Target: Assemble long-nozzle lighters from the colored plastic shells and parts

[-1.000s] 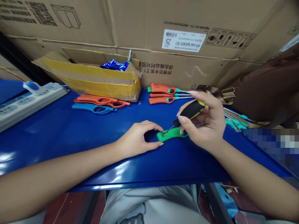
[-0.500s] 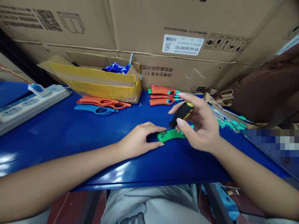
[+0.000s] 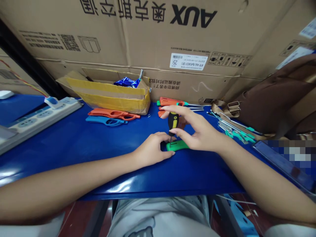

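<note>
right hand [image 3: 198, 134] with screwdriver [image 3: 173, 120] in front of orange lighters [image 3: 170, 101]

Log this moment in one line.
left hand: holding green curved plastic casing | right hand: gripping black-and-yellow metal-shafted screwdriver, nearly upright | screwdriver tip: at casing's left end

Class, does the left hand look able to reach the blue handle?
Probably yes: nothing visible stands between the left hand and the blue handle, though that hand is at the green casing.

AUX [image 3: 194, 16] on carton [image 3: 148, 46], 25 [image 3: 175, 62] on label [image 3: 187, 62]
</note>
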The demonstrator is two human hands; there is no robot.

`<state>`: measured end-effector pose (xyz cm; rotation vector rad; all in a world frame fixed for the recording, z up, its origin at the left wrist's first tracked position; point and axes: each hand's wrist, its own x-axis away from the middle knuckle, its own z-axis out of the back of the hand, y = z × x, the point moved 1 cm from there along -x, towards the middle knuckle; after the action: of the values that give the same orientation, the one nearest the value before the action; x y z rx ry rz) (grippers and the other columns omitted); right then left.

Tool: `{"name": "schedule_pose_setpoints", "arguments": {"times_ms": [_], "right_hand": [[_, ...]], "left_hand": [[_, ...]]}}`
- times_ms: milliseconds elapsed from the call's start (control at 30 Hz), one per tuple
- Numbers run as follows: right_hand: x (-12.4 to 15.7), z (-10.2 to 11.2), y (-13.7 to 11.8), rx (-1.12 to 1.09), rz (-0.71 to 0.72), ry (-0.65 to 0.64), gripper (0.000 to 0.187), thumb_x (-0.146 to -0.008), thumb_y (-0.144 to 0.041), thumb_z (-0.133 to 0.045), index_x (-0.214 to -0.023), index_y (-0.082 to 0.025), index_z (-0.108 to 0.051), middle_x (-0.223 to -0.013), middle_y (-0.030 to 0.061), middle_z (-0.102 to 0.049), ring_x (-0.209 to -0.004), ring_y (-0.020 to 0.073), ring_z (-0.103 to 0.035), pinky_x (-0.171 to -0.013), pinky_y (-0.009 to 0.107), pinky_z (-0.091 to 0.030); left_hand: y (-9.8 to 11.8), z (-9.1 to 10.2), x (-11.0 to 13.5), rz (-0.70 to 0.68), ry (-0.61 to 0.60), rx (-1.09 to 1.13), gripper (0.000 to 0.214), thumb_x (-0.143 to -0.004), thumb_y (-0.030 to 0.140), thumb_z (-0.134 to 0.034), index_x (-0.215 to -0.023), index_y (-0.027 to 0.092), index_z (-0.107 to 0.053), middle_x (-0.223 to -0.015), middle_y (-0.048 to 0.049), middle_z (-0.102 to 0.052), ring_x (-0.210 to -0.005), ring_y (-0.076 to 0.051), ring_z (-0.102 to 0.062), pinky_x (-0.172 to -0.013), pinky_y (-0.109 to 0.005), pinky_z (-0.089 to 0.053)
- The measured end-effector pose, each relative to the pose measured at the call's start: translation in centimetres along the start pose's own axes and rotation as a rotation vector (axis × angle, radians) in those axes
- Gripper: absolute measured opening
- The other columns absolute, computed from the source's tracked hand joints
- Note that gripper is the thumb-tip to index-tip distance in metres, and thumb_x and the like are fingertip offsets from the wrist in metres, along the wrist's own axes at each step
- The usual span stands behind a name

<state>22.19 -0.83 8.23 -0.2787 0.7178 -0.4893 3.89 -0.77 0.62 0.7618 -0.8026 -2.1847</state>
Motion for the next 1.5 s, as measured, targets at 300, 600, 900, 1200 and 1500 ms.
{"name": "schedule_pose_setpoints", "arguments": {"times_ms": [300, 600, 900, 1200, 1500], "right_hand": [[1.5, -0.1, 1.4, 0.216, 0.052, 0.280, 0.053, -0.083, -0.040, -0.080, -0.128, -0.026, -0.057, -0.118, 0.0077, -0.071, -0.066, 0.0157, -0.066, -0.054, 0.029, -0.056], [1.2, 0.8, 1.0, 0.119, 0.104, 0.348, 0.028, -0.089, -0.032, -0.075, -0.114, -0.024, -0.067, -0.099, 0.0053, -0.075, -0.077, 0.0179, -0.071, -0.062, 0.029, -0.059], [1.1, 1.3, 0.8, 0.076, 0.085, 0.297, 0.031, -0.101, -0.027, -0.053, -0.129, -0.025, -0.066, -0.110, 0.0076, -0.076, -0.093, 0.0203, -0.073, -0.076, 0.034, -0.061], [1.5, 1.0, 0.9, 0.350, 0.282, 0.330, 0.041, -0.102, -0.024, -0.043, -0.139, -0.012, -0.056, -0.112, 0.0140, -0.075, -0.101, 0.0233, -0.073, -0.084, 0.037, -0.060], [2.0, 0.6, 0.6, 0.458, 0.290, 0.391, 0.041, -0.099, -0.031, -0.053, -0.136, -0.015, -0.060, -0.102, 0.0107, -0.077, -0.085, 0.0214, -0.074, -0.074, 0.032, -0.060]], "left_hand": [[-0.5, 0.3, 0.2, -0.093, -0.014, -0.047, 0.030, -0.079, 0.025, -0.082, -0.108, 0.019, -0.074, -0.102, -0.0056, -0.076, -0.095, -0.023, -0.070, -0.091, -0.038, -0.055], [-0.6, 0.3, 0.2, -0.131, -0.035, -0.040, 0.040, -0.081, 0.024, -0.080, -0.120, 0.018, -0.070, -0.110, -0.0070, -0.075, -0.101, -0.023, -0.068, -0.096, -0.040, -0.053], [-0.5, 0.4, 0.2, -0.139, -0.069, -0.032, 0.042, -0.084, 0.024, -0.077, -0.125, 0.019, -0.067, -0.122, -0.0090, -0.072, -0.112, -0.025, -0.066, -0.102, -0.043, -0.051], [-0.8, 0.2, 0.3, -0.147, -0.072, -0.012, 0.043, -0.083, 0.019, -0.074, -0.125, 0.018, -0.067, -0.120, -0.0080, -0.074, -0.109, -0.023, -0.067, -0.099, -0.039, -0.052], [-0.7, 0.4, 0.2, -0.173, -0.078, -0.028, 0.039, -0.084, 0.018, -0.073, -0.123, 0.017, -0.068, -0.116, -0.0085, -0.074, -0.105, -0.023, -0.067, -0.098, -0.039, -0.053]]}}
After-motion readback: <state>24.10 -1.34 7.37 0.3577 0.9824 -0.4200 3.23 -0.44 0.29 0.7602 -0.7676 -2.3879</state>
